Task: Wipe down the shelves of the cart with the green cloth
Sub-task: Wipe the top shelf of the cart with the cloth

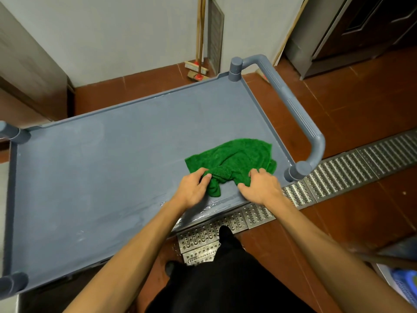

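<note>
Gripping the crumpled green cloth (234,158) with curled left hand (194,188) and right hand (261,187) on the wet top shelf (101,166) of the cart (293,107).

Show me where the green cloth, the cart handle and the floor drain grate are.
green cloth (237,154), head view, on the spread part beyond the hands.
cart handle (292,105), head view, on the ribbed middle of the bar.
drain grate (338,175), head view, on a perforated metal panel right of the cart.
</note>
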{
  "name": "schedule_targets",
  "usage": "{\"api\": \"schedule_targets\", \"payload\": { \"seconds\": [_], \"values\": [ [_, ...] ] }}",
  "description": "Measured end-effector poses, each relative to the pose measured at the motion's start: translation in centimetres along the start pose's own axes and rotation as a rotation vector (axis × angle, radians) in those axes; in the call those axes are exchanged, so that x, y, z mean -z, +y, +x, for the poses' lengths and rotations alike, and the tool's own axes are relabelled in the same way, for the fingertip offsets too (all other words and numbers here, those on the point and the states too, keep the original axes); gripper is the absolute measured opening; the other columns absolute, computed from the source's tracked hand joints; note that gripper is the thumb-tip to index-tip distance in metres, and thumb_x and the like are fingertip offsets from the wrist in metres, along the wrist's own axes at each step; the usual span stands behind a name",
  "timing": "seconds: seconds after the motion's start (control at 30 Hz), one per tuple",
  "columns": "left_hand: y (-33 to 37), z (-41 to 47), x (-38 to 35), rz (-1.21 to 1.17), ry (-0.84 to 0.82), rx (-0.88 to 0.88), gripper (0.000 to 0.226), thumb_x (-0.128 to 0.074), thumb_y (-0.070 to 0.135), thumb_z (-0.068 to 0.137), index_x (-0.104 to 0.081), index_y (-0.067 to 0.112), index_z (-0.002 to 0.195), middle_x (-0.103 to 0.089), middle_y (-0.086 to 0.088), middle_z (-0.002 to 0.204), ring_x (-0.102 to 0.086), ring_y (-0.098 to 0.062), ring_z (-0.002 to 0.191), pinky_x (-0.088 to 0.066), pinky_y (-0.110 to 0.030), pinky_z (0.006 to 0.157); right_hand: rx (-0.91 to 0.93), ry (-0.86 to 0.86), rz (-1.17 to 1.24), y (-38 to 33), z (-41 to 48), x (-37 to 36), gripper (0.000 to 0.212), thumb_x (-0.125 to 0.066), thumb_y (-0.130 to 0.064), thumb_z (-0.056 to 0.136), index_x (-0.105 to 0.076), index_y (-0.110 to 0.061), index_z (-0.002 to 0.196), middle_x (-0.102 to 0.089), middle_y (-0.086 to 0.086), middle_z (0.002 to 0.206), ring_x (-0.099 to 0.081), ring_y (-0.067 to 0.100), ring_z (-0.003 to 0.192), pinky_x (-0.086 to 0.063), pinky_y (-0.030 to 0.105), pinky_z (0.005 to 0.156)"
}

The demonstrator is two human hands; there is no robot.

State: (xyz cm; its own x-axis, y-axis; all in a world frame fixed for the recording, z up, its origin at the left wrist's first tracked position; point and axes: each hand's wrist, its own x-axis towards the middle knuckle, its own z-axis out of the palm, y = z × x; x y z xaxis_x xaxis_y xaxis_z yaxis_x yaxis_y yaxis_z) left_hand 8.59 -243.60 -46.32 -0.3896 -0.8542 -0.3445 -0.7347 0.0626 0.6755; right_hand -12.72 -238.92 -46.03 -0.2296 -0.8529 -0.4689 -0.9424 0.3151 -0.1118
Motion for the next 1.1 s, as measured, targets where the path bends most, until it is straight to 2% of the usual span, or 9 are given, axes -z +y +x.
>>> {"api": "schedule_targets", "payload": {
  "seconds": [0.13,0.37,0.57,0.67,0.77,0.9,1.03,1.1],
  "values": [
    [-1.3,-0.9,0.7,-0.037,-0.01,0.023,0.035,-0.041,0.032,0.106,-0.058,0.014,0.13,-0.07,-0.009,0.117,-0.062,-0.03,0.108,-0.046,-0.034,0.091,0.026,0.043,0.005,-1.5,-0.4,-0.6,0.063,-0.037,-0.061,0.087,-0.054,-0.011,0.122,-0.059,0.012,0.116,-0.058,0.027,0.098,-0.048,0.039,0.085],
    [-4.0,-2.6,1.9,-0.165,-0.007,0.109,0.038,-0.042,0.034,0.105,-0.057,0.015,0.134,-0.066,-0.006,0.129,-0.058,-0.026,0.12,-0.043,-0.035,0.103,0.039,0.069,0.011,-4.8,-1.5,-1.9,0.049,-0.034,-0.046,0.092,-0.055,-0.01,0.118,-0.06,0.013,0.111,-0.054,0.025,0.088,-0.045,0.038,0.082],
    [-6.1,-4.4,2.9,-0.286,0.009,0.127,0.033,-0.044,0.033,0.104,-0.063,0.018,0.126,-0.069,-0.001,0.117,-0.061,-0.022,0.112,-0.045,-0.036,0.1,0.04,0.101,0.031,-7.4,-2.4,-3.1,0.044,-0.036,-0.039,0.093,-0.056,-0.008,0.117,-0.06,0.015,0.111,-0.059,0.029,0.094,-0.046,0.038,0.08],
    [-7.4,-5.5,3.7,-0.318,0.021,0.14,0.031,-0.045,0.032,0.104,-0.064,0.019,0.124,-0.07,-0.001,0.113,-0.062,-0.022,0.11,-0.047,-0.035,0.099,0.044,0.106,0.021,-8.8,-2.7,-3.6,0.043,-0.037,-0.038,0.093,-0.056,-0.008,0.116,-0.06,0.014,0.11,-0.056,0.027,0.086,-0.041,0.035,0.07],
    [-8.8,-6.6,4.5,-0.328,0.042,0.142,0.03,-0.045,0.03,0.104,-0.065,0.018,0.124,-0.071,-0.003,0.114,-0.063,-0.023,0.109,-0.047,-0.037,0.099,0.045,0.102,0.025,-10.7,-3.1,-4.1,0.04,-0.038,-0.037,0.093,-0.055,-0.008,0.115,-0.059,0.014,0.109,-0.047,0.025,0.079,-0.037,0.033,0.068],
    [-10.8,-8.1,5.8,-0.34,0.076,0.159,0.03,-0.046,0.029,0.104,-0.065,0.015,0.123,-0.071,-0.005,0.115,-0.063,-0.024,0.11,-0.047,-0.039,0.101,0.066,0.117,0.029,-13.5,-4.0,-4.9,0.039,-0.041,-0.037,0.092,-0.056,-0.007,0.113,-0.06,0.014,0.109,-0.055,0.03,0.083,-0.037,0.034,0.068],
    [-13.1,-9.8,7.4,-0.291,0.098,0.154,0.028,-0.047,0.029,0.104,-0.066,0.017,0.121,-0.071,-0.004,0.114,-0.063,-0.022,0.107,-0.047,-0.034,0.097,0.095,0.137,0.061,-16.2,-4.7,-5.9,0.038,-0.046,-0.037,0.088,-0.056,-0.007,0.109,-0.062,0.015,0.108,-0.062,0.036,0.093,-0.044,0.037,0.072],
    [-14.3,-10.7,8.1,-0.299,0.121,0.15,0.026,-0.048,0.028,0.104,-0.067,0.017,0.119,-0.072,-0.002,0.112,-0.064,-0.02,0.106,-0.046,-0.032,0.096,0.118,0.15,0.075,-17.5,-5.1,-6.4,0.036,-0.048,-0.036,0.088,-0.056,-0.007,0.107,-0.062,0.014,0.105,-0.062,0.036,0.09,-0.041,0.036,0.069]
  ]
}}
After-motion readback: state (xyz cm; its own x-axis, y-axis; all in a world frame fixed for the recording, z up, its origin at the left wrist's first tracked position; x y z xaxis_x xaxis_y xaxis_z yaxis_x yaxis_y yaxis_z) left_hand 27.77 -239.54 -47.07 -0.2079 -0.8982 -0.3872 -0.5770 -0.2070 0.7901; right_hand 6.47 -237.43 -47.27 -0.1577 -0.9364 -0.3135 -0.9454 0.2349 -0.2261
